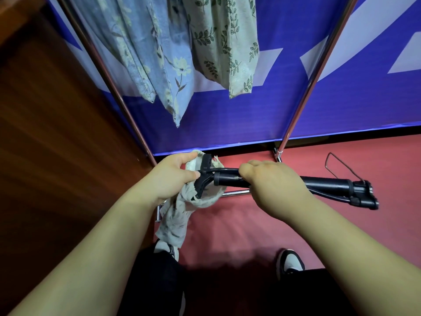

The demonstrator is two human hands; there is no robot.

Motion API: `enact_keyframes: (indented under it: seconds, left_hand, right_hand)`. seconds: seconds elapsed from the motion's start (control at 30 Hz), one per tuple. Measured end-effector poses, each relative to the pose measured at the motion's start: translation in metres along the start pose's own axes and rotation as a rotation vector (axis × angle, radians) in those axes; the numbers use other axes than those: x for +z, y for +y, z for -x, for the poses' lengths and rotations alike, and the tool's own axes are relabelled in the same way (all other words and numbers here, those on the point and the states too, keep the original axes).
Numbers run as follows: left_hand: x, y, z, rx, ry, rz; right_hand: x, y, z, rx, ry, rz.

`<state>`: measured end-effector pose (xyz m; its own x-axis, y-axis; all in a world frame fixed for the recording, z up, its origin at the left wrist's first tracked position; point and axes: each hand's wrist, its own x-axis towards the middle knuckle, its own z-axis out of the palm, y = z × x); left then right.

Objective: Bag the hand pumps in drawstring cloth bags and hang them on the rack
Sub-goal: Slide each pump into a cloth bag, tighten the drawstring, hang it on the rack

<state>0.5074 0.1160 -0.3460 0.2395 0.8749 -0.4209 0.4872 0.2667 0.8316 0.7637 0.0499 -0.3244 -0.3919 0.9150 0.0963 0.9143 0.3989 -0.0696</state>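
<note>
A black hand pump lies level in front of me, its T-handle at the left and its foot at the right. My right hand grips the barrel near the handle end. My left hand holds the mouth of a pale leaf-print cloth bag, whose rim sits around the T-handle. The rest of the bag hangs limp below my left hand. Two filled cloth bags hang from above, a blue floral bag and a cream leaf-print bag.
The chrome rack has slanting posts and a low bar near the red floor. A blue and white banner stands behind it. A brown wooden panel is at the left. A wire hanger lies on the floor. My shoes show below.
</note>
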Motion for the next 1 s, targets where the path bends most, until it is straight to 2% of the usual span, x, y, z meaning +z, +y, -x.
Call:
enact_keyframes:
  seconds: [0.1,0.2,0.4,0.6,0.77,0.83,0.9,1.0]
  left_hand:
    - [0.0,0.0,0.001,0.006,-0.012,0.027]
    - [0.004,0.013,0.009,0.035,-0.033,0.013]
    - [0.026,0.041,0.028,0.232,-0.051,-0.22]
    - [0.049,0.044,0.035,0.284,-0.089,-0.579]
    - [0.059,0.043,0.031,0.266,0.003,-0.65]
    - [0.059,0.04,0.029,0.226,0.003,-0.671]
    - [0.057,0.035,0.025,0.161,0.007,-0.617]
    - [0.049,0.027,0.017,0.126,0.047,-0.34]
  right_hand:
    - [0.001,0.001,-0.002,-0.048,-0.001,0.009]
    - [-0.003,-0.001,-0.002,-0.032,-0.09,-0.035]
    - [-0.006,-0.003,-0.005,0.06,-0.277,-0.147]
    - [-0.027,-0.008,-0.009,0.043,-0.26,-0.096]
    - [-0.03,-0.009,-0.013,0.02,-0.25,-0.085]
    - [-0.03,-0.008,-0.014,-0.027,-0.156,-0.156]
    - [-0.033,-0.005,-0.014,-0.081,0.012,-0.222]
    - [-0.035,-0.006,-0.009,-0.029,0.216,-0.413]
